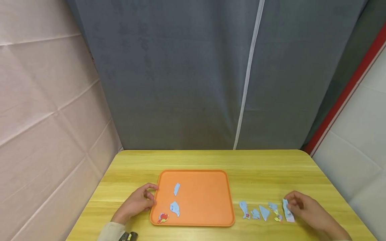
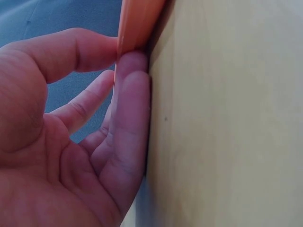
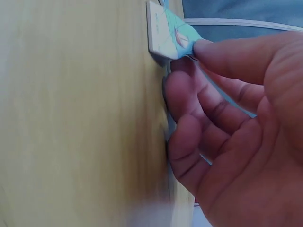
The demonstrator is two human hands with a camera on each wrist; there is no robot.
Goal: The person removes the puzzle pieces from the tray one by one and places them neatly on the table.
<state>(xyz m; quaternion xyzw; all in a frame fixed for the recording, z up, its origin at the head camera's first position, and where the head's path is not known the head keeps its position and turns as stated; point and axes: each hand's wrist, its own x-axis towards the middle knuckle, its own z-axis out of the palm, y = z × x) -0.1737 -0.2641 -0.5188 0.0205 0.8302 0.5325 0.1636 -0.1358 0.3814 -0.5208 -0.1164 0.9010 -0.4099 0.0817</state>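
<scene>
An orange tray (image 1: 205,201) lies on the table, and my left hand (image 1: 137,202) grips its left rim. In the left wrist view the thumb (image 2: 94,49) touches the tray edge (image 2: 137,23) while curled fingers sit against its side. Inside the tray are a narrow blue piece (image 1: 176,189), a wider blue piece (image 1: 174,208) and a red piece (image 1: 163,218), like cut-up picture puzzle pieces. To the right of the tray, my right hand (image 1: 307,209) pinches a light blue puzzle piece (image 1: 288,211) between thumb and fingers. That piece (image 3: 165,35) looks tilted up from the wood.
Between the tray and my right hand, several puzzle pieces form a row, including a blue triangular one (image 1: 264,213) and a blue-and-yellow one (image 1: 275,212). The wooden table (image 1: 256,164) ends at a grey curtain (image 1: 181,83); pale cloth walls stand on both sides.
</scene>
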